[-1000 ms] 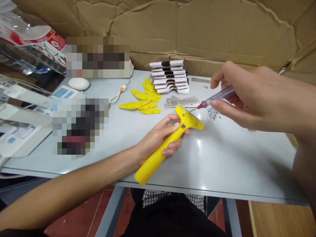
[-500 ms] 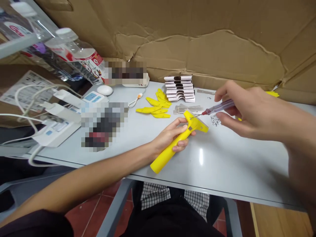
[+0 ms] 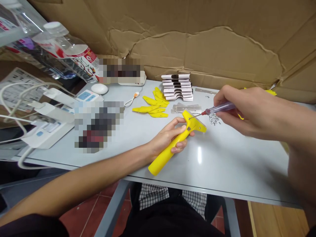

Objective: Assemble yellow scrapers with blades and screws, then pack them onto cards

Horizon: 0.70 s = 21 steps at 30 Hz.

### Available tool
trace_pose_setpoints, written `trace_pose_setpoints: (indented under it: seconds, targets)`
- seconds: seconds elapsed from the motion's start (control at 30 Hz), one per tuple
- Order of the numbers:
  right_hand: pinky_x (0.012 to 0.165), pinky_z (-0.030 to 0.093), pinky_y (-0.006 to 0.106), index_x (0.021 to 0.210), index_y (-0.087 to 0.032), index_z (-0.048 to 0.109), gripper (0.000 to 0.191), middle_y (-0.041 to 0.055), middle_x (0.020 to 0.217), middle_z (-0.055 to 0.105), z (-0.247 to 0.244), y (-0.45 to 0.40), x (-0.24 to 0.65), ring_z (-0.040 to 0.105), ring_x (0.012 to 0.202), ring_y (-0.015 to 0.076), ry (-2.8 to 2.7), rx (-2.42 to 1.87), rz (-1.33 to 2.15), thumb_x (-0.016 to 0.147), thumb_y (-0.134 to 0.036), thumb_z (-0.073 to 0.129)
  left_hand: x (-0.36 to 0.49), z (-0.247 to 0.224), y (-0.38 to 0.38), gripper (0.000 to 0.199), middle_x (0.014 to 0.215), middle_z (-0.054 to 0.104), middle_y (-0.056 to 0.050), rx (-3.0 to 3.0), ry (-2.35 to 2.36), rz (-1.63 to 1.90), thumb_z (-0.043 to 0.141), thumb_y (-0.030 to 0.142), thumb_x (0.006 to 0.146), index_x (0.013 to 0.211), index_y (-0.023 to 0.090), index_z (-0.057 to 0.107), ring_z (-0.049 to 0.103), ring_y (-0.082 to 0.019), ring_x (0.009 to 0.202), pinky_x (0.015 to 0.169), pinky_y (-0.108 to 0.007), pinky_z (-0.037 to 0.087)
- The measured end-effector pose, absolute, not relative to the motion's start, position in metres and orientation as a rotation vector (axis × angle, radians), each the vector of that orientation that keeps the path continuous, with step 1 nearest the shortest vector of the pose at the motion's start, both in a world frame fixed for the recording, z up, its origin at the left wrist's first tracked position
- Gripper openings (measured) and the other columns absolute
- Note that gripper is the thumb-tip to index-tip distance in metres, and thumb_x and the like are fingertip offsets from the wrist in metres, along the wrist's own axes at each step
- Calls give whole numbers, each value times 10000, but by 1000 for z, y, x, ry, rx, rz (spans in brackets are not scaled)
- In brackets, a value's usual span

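A yellow scraper [image 3: 165, 156] is gripped by my left hand [image 3: 170, 136], its handle slanting down toward the table's front edge. Two small screws show in the scraper's head. My right hand [image 3: 247, 110] is closed on a screwdriver [image 3: 218, 108] with a clear handle and a red collar. The screwdriver's shaft reaches the screw on the left side of the head. Just behind the scraper lie flat metal blades [image 3: 186, 108]. A pile of small screws [image 3: 214, 119] rests beneath the screwdriver. Several yellow plastic plates [image 3: 154, 104] lie behind my left hand.
A stack of white folded pieces with dark marks [image 3: 177, 87] stands against the cardboard [image 3: 197, 49]. On the left are a power strip [image 3: 49, 130] with cables, a white mouse [image 3: 99, 89] and plastic bottles [image 3: 81, 56]. More yellow parts [image 3: 271, 92] sit partly hidden behind my right hand.
The screwdriver's tip now sits at the left screw, with its shaft more level. The whole view has shifted slightly; my left hand still holds the scraper.
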State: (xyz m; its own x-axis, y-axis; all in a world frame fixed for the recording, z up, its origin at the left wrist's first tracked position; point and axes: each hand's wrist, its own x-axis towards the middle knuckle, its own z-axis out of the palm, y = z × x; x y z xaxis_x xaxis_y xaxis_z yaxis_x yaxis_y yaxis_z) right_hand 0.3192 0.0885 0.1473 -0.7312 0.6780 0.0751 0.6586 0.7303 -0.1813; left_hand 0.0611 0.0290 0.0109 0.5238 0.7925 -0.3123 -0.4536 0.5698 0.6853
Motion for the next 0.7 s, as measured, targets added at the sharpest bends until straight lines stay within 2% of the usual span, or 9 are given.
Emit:
trace_pose_setpoints:
  seconds: [0.07, 0.17, 0.23, 0.33, 0.47, 0.53, 0.6, 0.63, 0.7]
  targets:
    - [601, 321, 341, 1039, -235, 642, 234, 30, 770, 697, 149, 89, 317, 546, 593, 177, -2777, -1077, 155, 1068, -453, 564, 62, 12, 28, 336, 1012, 730, -23, 589, 663, 798, 715, 312, 1028, 1164, 283, 409, 509, -42, 457, 374, -131, 309]
    - [608, 280, 353, 963, -218, 666, 341, 27, 644, 609, 147, 88, 314, 483, 551, 174, -2758, -1106, -31, 1099, -485, 504, 63, 13, 26, 313, 1014, 736, -28, 616, 678, 797, 701, 313, 1036, 1169, 280, 421, 499, -38, 447, 376, -133, 317]
    - [615, 273, 358, 1079, -218, 677, 353, 14, 612, 578, 145, 87, 315, 482, 546, 189, -2765, -1126, -89, 1090, -527, 506, 64, 14, 26, 297, 1001, 737, -25, 619, 690, 801, 689, 309, 1042, 1167, 279, 422, 494, -36, 442, 378, -130, 325]
    - [614, 305, 353, 1250, -241, 627, 363, 7, 698, 644, 144, 86, 319, 547, 590, 209, -2790, -1126, 40, 1034, -531, 591, 64, 16, 26, 291, 979, 733, -17, 605, 697, 804, 685, 300, 1043, 1154, 279, 417, 498, -38, 445, 378, -124, 335]
    - [602, 328, 344, 1085, -253, 633, 185, 2, 727, 662, 149, 86, 321, 557, 583, 185, -2794, -1038, 150, 1017, -421, 598, 64, 18, 25, 289, 980, 731, -14, 606, 686, 795, 684, 291, 1044, 1157, 278, 418, 507, -40, 455, 376, -119, 347]
    - [594, 312, 352, 975, -241, 647, 231, 9, 656, 614, 151, 86, 318, 510, 542, 181, -2764, -1027, 63, 1044, -442, 556, 64, 19, 24, 272, 978, 732, -12, 618, 693, 791, 668, 286, 1052, 1158, 277, 418, 506, -40, 454, 377, -119, 354]
    - [600, 303, 365, 882, -235, 658, 366, 20, 578, 542, 151, 85, 315, 456, 509, 184, -2746, -1066, -44, 1075, -501, 498, 65, 19, 23, 252, 983, 734, -14, 633, 705, 789, 651, 280, 1059, 1159, 277, 420, 508, -41, 453, 380, -122, 360]
    - [607, 307, 370, 884, -234, 674, 403, 21, 556, 517, 151, 85, 314, 441, 503, 189, -2747, -1093, -82, 1082, -527, 478, 65, 19, 23, 247, 987, 734, -14, 635, 709, 789, 647, 277, 1060, 1161, 278, 422, 510, -41, 454, 381, -123, 360]
    - [620, 335, 376, 1028, -241, 717, 383, 19, 570, 536, 148, 84, 316, 467, 522, 207, -2769, -1124, -80, 1069, -558, 507, 65, 19, 23, 247, 992, 731, -14, 626, 708, 792, 647, 273, 1059, 1163, 277, 423, 513, -39, 457, 384, -123, 358]
